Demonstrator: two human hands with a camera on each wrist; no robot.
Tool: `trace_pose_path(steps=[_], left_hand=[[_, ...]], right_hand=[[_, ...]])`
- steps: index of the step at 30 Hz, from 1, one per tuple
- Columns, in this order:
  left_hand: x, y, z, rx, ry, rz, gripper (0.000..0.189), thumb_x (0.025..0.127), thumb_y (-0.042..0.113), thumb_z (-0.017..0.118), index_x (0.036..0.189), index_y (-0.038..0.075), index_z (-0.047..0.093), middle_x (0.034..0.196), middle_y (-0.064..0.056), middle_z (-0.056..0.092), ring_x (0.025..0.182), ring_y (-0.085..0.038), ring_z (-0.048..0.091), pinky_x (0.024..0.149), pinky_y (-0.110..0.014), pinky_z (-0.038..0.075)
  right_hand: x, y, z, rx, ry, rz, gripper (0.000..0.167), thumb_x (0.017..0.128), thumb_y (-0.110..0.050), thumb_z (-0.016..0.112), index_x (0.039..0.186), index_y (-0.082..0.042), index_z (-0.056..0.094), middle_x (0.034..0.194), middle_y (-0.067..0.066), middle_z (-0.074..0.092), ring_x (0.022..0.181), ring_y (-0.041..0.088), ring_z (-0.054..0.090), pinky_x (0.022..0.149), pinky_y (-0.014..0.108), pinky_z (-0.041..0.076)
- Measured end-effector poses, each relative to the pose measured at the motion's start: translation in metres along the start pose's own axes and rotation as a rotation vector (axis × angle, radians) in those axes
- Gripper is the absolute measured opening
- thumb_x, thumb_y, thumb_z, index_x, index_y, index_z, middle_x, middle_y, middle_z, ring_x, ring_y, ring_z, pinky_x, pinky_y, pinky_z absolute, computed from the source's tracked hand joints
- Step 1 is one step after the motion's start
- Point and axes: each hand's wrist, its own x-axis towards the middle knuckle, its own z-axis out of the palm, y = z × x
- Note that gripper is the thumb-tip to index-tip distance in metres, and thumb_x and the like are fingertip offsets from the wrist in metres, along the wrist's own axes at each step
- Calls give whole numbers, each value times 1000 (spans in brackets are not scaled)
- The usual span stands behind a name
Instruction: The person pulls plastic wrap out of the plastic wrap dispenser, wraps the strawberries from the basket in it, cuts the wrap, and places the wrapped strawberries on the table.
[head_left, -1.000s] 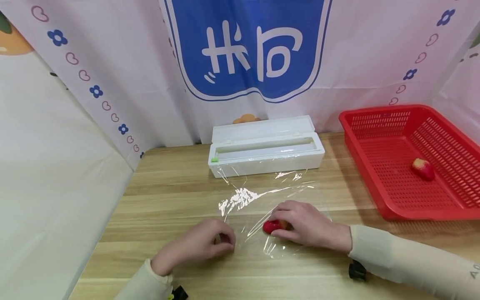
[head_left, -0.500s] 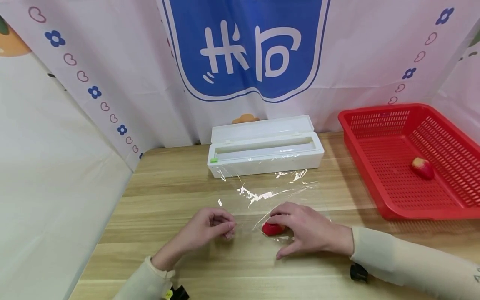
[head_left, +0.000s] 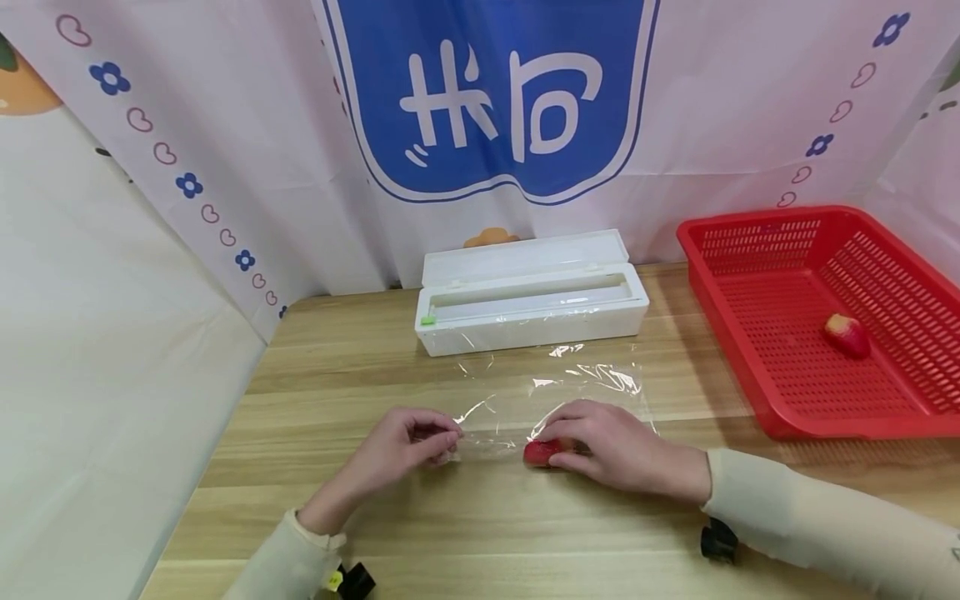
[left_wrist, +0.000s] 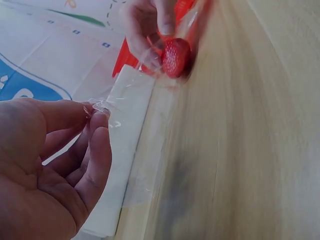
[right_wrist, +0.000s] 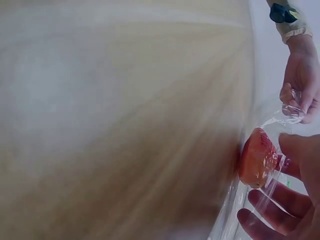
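Note:
Clear cling film (head_left: 480, 392) stretches out from the front of a white dispenser box (head_left: 532, 321) over the wooden table. My left hand (head_left: 408, 446) pinches the film's near edge between thumb and fingers; in the left wrist view the film (left_wrist: 100, 106) bunches at the fingertips. A red strawberry (head_left: 542, 453), pale at one end, lies at the film's near edge. My right hand (head_left: 607, 446) holds it between thumb and fingers. Film also lies against those fingers in the right wrist view, beside the strawberry (right_wrist: 258, 159).
A red plastic basket (head_left: 757, 367) stands at the right, with another strawberry (head_left: 847, 336) inside. The dispenser box's lid (head_left: 525, 257) is raised at the back, near a hanging printed cloth (head_left: 262, 125).
My left hand has moved slightly away from me, drawing the film's near edge along. My right thumb spread off the strawberry, then came back to it. The film's creases have shifted.

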Motion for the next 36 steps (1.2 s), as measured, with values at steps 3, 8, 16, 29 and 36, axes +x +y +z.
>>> trace_pose_path(steps=[3,8,16,29,36], left_hand=[[1,-2,-3,22,6,-1,23,93,17,67,107,-1,71,90,-16,72,71,-10,64,65,-28,60],[2,-7,-8,67,11,-13,21,92,15,68,107,1,72,89,-14,73,71,-14,65,63,-30,60],[4,-14,-13,119,13,-9,19,91,12,69,106,1,73,91,-13,74,72,-13,67,65,-31,61],[5,-18,-24,285,102,27,13,89,14,72,98,7,77,86,-4,76,70,-12,67,61,-25,58],[9,9,-9,502,259,177,9,87,11,74,95,7,77,87,-3,76,67,-2,59,59,-17,52]], right_hand=[[2,2,-2,56,-17,22,19,92,-28,70,111,-24,73,109,-9,71,103,9,66,92,34,56],[6,7,-4,184,-55,77,15,92,-21,70,107,-23,73,103,-11,72,97,5,66,88,31,56],[10,15,-6,397,-94,202,16,88,-20,75,103,-21,75,99,-10,74,85,0,63,78,24,57],[17,26,-9,516,-168,266,15,86,-22,77,101,-21,77,96,-9,75,86,3,65,78,23,56],[19,30,-9,566,-201,282,14,86,-23,77,100,-20,77,94,-8,75,84,4,67,78,22,57]])
